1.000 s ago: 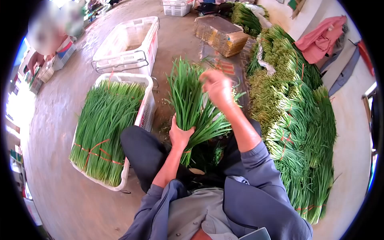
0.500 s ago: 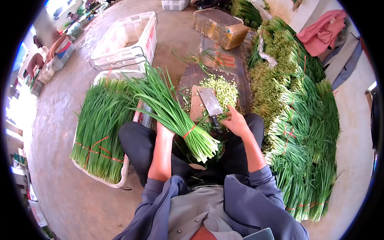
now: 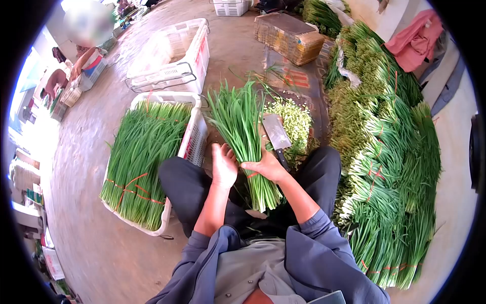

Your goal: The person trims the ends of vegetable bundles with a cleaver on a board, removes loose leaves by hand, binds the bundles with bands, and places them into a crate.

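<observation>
My right hand (image 3: 266, 165) grips a bundle of garlic chives (image 3: 238, 116) just above its orange band. The leaves point away from me, and the pale cut ends hang over my lap. Beside the bundle on the left, my left hand (image 3: 224, 164) is open with its fingers loosely bent, holding nothing. Just past my right hand lies a cleaver (image 3: 277, 133) with a black handle, on a wooden board that the chives partly hide. Chopped pale stem ends (image 3: 296, 121) are heaped beside the blade.
At my left stands a white crate (image 3: 196, 121) packed with tied chives (image 3: 147, 157). A second white crate (image 3: 200, 61) is behind it. A long pile of chive bundles (image 3: 390, 167) runs along my right. A taped box (image 3: 288, 38) sits farther ahead.
The chives have swung more upright. My right hand has moved left from beside the cleaver and taken hold of them, while my left hand has let go. The view has shifted slightly.
</observation>
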{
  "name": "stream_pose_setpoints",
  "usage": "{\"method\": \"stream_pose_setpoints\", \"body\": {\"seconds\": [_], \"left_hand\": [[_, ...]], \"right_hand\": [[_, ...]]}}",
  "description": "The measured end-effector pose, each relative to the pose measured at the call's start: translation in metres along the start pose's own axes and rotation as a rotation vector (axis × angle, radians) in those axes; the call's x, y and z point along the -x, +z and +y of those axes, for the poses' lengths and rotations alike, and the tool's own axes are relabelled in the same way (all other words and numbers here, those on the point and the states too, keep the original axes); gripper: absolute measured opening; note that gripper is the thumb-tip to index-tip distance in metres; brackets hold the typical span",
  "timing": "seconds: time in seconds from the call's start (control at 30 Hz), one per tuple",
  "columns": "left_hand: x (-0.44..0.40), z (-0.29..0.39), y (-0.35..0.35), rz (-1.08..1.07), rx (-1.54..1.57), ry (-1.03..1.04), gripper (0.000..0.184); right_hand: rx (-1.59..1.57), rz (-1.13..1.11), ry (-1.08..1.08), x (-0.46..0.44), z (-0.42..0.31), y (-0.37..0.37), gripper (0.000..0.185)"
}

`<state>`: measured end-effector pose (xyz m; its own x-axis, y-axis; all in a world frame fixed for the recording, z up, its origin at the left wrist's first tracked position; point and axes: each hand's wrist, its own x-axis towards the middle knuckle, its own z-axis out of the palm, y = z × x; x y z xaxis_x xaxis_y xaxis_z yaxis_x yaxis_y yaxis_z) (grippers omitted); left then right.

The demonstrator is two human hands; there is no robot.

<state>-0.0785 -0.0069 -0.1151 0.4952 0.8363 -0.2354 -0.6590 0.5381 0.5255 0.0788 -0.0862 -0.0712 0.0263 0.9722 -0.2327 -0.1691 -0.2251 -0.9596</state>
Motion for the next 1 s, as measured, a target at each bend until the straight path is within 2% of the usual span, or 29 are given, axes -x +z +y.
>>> {"method": "stream_pose_setpoints", "body": {"seconds": [0.07, 0.1, 0.13, 0.17, 0.23, 0.27, 0.37, 0.43, 0.5, 0.67, 0.73, 0.77, 0.83, 0.87, 0.9, 0.97, 1.0], "left_hand": [[-0.004, -0.01, 0.002, -0.051, -0.303, 0.117, 0.072], [-0.005, -0.008, 0.001, -0.031, -0.207, 0.07, 0.065], [-0.01, -0.008, -0.001, -0.018, -0.296, 0.055, 0.063], [-0.015, -0.008, -0.004, 0.002, -0.373, 0.045, 0.061], [-0.014, -0.008, -0.003, 0.091, -0.328, 0.05, 0.042], [-0.013, -0.007, -0.004, 0.111, -0.273, 0.034, 0.039], [-0.008, -0.004, 0.004, 0.133, -0.321, 0.044, 0.035], [-0.006, -0.002, 0.005, 0.142, -0.335, 0.037, 0.037], [-0.003, -0.001, 0.013, 0.112, -0.322, 0.03, 0.039], [-0.004, -0.005, 0.011, 0.051, -0.241, 0.055, 0.035], [-0.009, -0.007, 0.01, 0.081, -0.286, 0.055, 0.035], [-0.008, -0.008, 0.005, 0.123, -0.32, 0.062, 0.034], [-0.002, -0.008, 0.007, 0.143, -0.285, 0.048, 0.034], [-0.001, -0.009, 0.009, 0.158, -0.339, 0.083, 0.035], [-0.001, -0.009, 0.011, 0.167, -0.396, 0.118, 0.035], [-0.006, -0.018, 0.005, 0.194, -0.465, 0.15, 0.033], [-0.003, -0.018, 0.01, 0.212, -0.477, 0.157, 0.033]], "right_hand": [[0.113, 0.053, 0.012, 0.002, 0.002, 0.005, 0.086], [0.187, 0.076, 0.017, 0.004, 0.006, 0.006, 0.091], [0.316, 0.078, 0.079, 0.015, -0.012, 0.013, 0.104], [0.749, 0.169, -0.327, 0.01, 0.029, 0.013, 0.117], [0.429, 0.038, 0.019, 0.015, 0.017, 0.016, 0.126], [0.429, 0.017, -0.002, 0.02, 0.008, 0.02, 0.13], [0.32, -0.009, 0.102, 0.021, -0.006, 0.023, 0.13], [0.364, -0.003, 0.072, 0.013, 0.011, 0.016, 0.127], [0.415, 0.004, -0.115, 0.001, 0.016, 0.01, 0.121], [0.373, 0.001, -0.079, 0.002, -0.004, 0.006, 0.113], [0.623, 0.173, -0.257, 0.009, -0.026, 0.014, 0.101], [0.869, 0.506, -0.136, 0.01, -0.046, 0.017, 0.084], [0.871, 0.62, -0.266, 0.009, -0.047, 0.016, 0.057], [0.752, 0.578, -0.315, 0.008, -0.051, 0.013, 0.031], [0.754, 0.58, -0.315, 0.007, -0.056, 0.016, 0.031], [0.844, 0.313, -0.628, 0.004, -0.061, 0.032, 0.014], [0.864, 0.252, -0.7, -0.005, -0.052, 0.035, 0.014]]}}
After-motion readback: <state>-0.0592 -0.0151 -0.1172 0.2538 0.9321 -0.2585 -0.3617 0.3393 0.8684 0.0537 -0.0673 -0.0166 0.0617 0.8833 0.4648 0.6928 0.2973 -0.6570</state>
